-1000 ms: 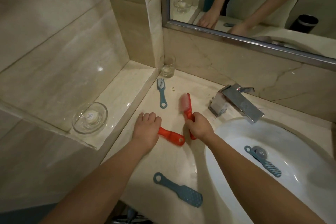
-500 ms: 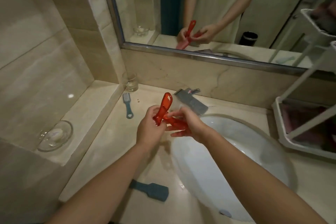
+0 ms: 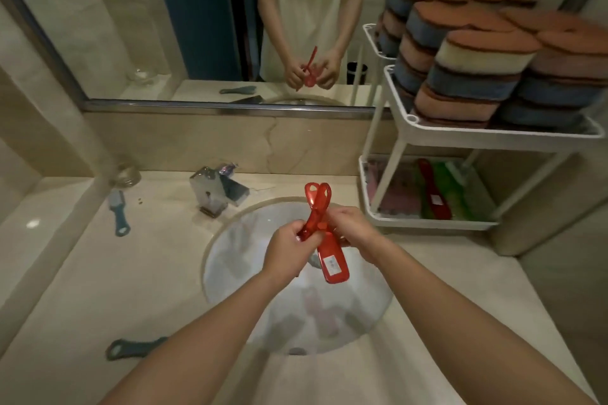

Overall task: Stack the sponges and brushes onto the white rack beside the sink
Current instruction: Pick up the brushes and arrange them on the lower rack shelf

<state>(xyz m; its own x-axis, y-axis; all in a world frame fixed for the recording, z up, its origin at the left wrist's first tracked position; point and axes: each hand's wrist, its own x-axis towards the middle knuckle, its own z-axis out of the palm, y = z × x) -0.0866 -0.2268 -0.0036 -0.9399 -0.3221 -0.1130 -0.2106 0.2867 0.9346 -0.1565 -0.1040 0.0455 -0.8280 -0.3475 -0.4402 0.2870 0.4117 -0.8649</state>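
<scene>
Fingers curl closed on both sides: the left hand (image 3: 289, 248) and right hand (image 3: 353, 228) grip 2 red brushes (image 3: 330, 261), crossed mid-handle above the sink (image 3: 230, 260). They look light, stiff and slick plastic, best held by the handles, with the white rack (image 3: 493, 138) near on the right.

A chrome faucet (image 3: 215, 189) stands at the back of the pale marble table (image 3: 131, 273). A clear glass tumbler (image 3: 126, 174) sits in the left rear corner, with two small dark crumbs (image 3: 140, 201) near it. Above the cracked marble backsplash (image 3: 273, 141) hangs a metal-framed mirror (image 3: 164, 26), which reflects a blue door (image 3: 197, 10) and a black bin (image 3: 357, 71).
</scene>
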